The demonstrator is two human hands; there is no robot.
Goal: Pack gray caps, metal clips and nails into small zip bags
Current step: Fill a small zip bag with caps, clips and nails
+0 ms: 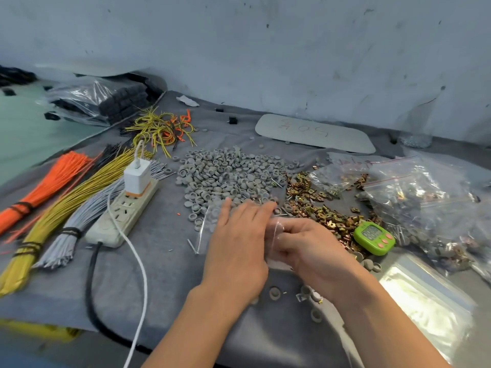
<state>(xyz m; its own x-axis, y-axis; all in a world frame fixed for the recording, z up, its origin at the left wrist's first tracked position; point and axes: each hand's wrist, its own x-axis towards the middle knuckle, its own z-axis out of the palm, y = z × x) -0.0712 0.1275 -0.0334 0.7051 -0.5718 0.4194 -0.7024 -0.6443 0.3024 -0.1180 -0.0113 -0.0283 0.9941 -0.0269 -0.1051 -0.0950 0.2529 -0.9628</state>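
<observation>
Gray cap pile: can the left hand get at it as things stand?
Probably yes. The left hand is open, its fingers at the near edge of the gray cap pile, with nothing standing between. The right hand, gripping a small zip bag, sits beside it, not across the way.

Handwritten "50", upside down, on the white board (314,132)

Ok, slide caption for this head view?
Right hand pinches a small zip bag, left hand flat beside it, near gray caps and metal clips.
</observation>
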